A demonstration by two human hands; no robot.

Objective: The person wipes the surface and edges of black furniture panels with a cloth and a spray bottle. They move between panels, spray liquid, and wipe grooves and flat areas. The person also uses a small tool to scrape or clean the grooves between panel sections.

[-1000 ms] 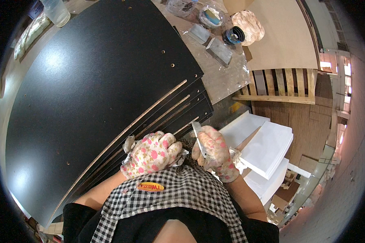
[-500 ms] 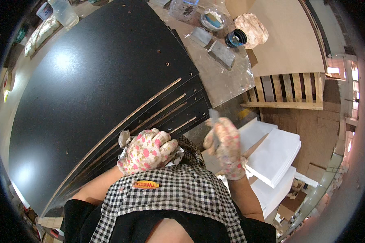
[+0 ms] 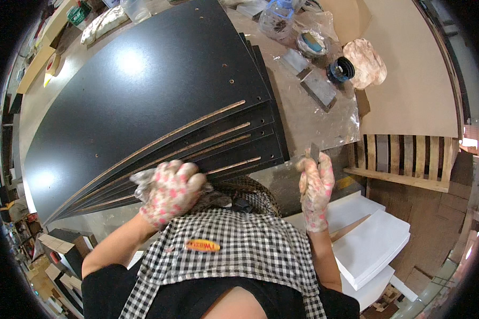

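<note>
A stack of black panels (image 3: 159,80) with curved grooves is fanned out on the table in front of me. My left hand (image 3: 171,194), in a floral glove, is closed around a crumpled grey-white rag (image 3: 142,183) at the panels' near edge. To the right of the panels' near corner, my right hand (image 3: 316,194), also gloved, grips a flat grey blade-like tool (image 3: 314,153). The tool's tip points away from me, and its lower part is hidden by my fingers.
Beyond the right corner lie grey blocks (image 3: 319,89), a dark open jar (image 3: 340,69), a bowl with a blue sponge (image 3: 311,43) and a crumpled pale cloth (image 3: 365,64). A wooden pallet (image 3: 396,178) and white boards (image 3: 375,244) are to my right.
The view has shifted, so the table things sit further right. My left hand has moved left with the rag, and my right hand has moved right, away from the panels' corner, with the tool.
</note>
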